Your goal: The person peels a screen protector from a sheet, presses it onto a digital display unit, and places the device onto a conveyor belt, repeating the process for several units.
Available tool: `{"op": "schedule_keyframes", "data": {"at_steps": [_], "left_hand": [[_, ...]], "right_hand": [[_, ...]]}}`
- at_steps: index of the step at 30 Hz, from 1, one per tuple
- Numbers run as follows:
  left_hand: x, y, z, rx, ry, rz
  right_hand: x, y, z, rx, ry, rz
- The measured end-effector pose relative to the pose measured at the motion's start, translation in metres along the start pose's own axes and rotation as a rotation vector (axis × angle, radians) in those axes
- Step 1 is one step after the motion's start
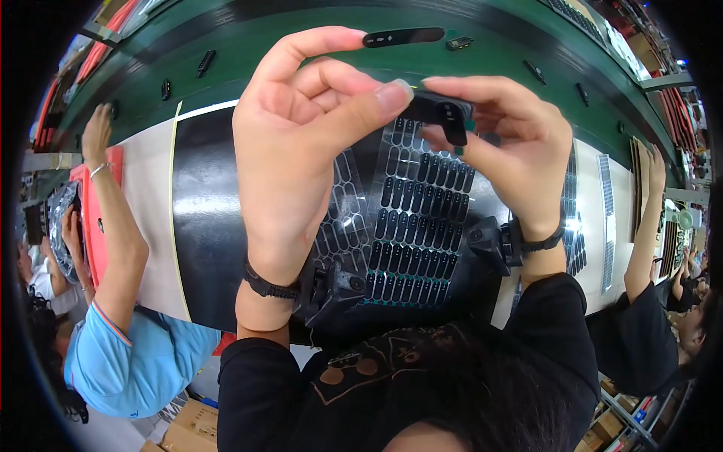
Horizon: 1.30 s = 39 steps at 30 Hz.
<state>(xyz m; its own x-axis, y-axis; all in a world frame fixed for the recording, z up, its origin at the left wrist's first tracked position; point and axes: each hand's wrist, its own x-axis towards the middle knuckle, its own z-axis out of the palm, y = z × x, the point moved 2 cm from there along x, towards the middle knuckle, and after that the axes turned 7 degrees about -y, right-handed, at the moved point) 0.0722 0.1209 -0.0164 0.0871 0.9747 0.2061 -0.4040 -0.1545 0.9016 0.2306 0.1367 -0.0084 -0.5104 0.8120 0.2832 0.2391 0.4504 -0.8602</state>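
My left hand (290, 128) is raised, its index fingertip at the end of a glossy black oblong sticker (414, 36) with small white marks. The left thumb reaches to a small black device (450, 120), touching or just short of it; I cannot tell which. My right hand (520, 128) closes its fingers round this device, which shows green at its edge. Below both hands lie a sheet of black oblong stickers (418, 235) in rows and a partly used clear sheet (343, 200) with oblong outlines. The hands hide the upper part of the sheets.
Beyond my hands runs a green conveyor belt (263, 56) carrying several small black devices (205, 63). The sheets lie on a black mat (203, 203). Co-workers stand on both sides; at left, one arm (124, 218) reaches to the belt near a red tray (98, 233).
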Motion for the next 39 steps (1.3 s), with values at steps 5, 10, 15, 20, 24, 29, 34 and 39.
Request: {"op": "schedule_keyframes", "data": {"at_steps": [5,10,15,20,24,29,34,39], "left_hand": [[0.000,0.001,-0.001,0.020,-0.023,0.040],[-0.001,0.003,-0.006,-0.035,-0.050,0.068],[-0.001,0.006,-0.009,0.122,0.098,0.171],[-0.001,0.006,-0.017,0.172,0.099,0.199],[0.006,0.002,-0.023,0.243,0.148,0.329],[0.006,0.015,-0.027,0.511,0.212,0.388],[0.002,0.020,-0.011,0.646,0.043,0.456],[-0.001,0.021,-0.009,0.715,-0.029,0.488]], "right_hand": [[0.000,-0.002,0.000,-0.033,0.003,-0.045],[0.001,0.003,-0.001,0.025,0.032,-0.048],[0.012,0.025,-0.026,0.609,-0.039,0.028],[0.010,0.019,-0.016,0.818,-0.474,0.097],[0.013,0.026,-0.012,0.834,-0.571,-0.064],[0.011,0.018,-0.013,0.772,-0.571,-0.063],[0.010,0.012,-0.008,0.685,-0.523,0.153],[0.009,0.009,-0.006,0.549,-0.521,0.169]]}}
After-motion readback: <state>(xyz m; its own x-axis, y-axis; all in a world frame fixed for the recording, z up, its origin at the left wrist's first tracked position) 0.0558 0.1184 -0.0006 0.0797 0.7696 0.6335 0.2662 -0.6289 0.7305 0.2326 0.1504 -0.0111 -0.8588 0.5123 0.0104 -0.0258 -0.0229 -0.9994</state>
